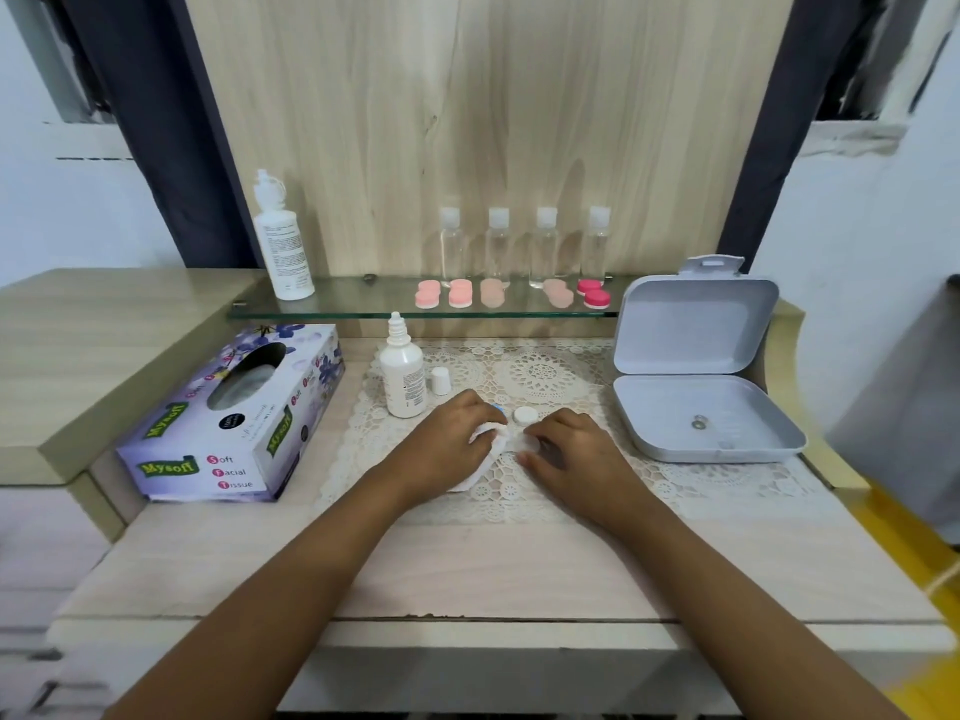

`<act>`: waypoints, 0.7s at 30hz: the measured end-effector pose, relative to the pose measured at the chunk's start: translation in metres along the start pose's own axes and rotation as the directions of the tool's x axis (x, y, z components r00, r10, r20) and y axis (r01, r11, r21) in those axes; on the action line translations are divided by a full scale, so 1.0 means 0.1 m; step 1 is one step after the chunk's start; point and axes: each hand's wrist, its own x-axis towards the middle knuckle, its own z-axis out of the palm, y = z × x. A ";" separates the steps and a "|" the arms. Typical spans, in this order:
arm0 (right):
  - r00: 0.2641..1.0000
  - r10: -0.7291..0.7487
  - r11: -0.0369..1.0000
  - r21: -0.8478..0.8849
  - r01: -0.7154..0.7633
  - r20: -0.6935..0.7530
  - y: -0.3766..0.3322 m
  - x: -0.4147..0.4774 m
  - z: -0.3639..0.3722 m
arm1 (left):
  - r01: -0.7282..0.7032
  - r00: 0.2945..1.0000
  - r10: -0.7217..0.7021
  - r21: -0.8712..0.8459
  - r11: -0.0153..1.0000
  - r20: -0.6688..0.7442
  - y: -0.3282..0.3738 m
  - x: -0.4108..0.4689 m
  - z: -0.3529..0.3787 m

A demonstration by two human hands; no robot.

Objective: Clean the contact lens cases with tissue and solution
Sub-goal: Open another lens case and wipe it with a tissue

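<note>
My left hand (453, 438) is closed around a white tissue (483, 462) on the lace mat, and a blue edge of a contact lens case (500, 409) shows at its fingertips. My right hand (563, 449) pinches the other end of the tissue, where a white part of the case seems to lie under its fingers. A white round cap (525, 415) lies just beyond both hands. The small solution bottle (401, 371) stands uncapped to the left, with its white cap (441, 380) beside it.
A tissue box (234, 418) lies at the left. An open grey plastic case (696, 366) sits at the right. The glass shelf (363, 304) carries a tall white bottle (280, 241), several clear bottles (543, 246) and several pink lens cases (460, 293).
</note>
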 end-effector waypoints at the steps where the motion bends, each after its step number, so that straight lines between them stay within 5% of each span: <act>1: 1.000 0.001 1.000 0.002 -0.001 0.004 0.00 0.01 0.00 | -0.015 1.000 0.015 0.003 1.000 -0.016 -0.01 0.00 0.01; 10: 1.000 -0.014 1.000 -0.011 0.014 0.005 0.03 0.02 0.01 | -0.237 0.970 0.242 0.219 0.946 0.007 -0.11 -0.11 -0.04; 16: 1.000 -0.006 1.000 -0.011 0.006 0.002 0.02 0.01 0.01 | -0.239 0.971 0.234 0.190 0.952 0.046 -0.18 -0.11 -0.05; 21: 1.000 0.000 1.000 -0.011 0.000 0.008 0.02 0.03 0.02 | -0.339 0.940 0.332 0.362 0.868 0.082 -0.16 -0.08 -0.09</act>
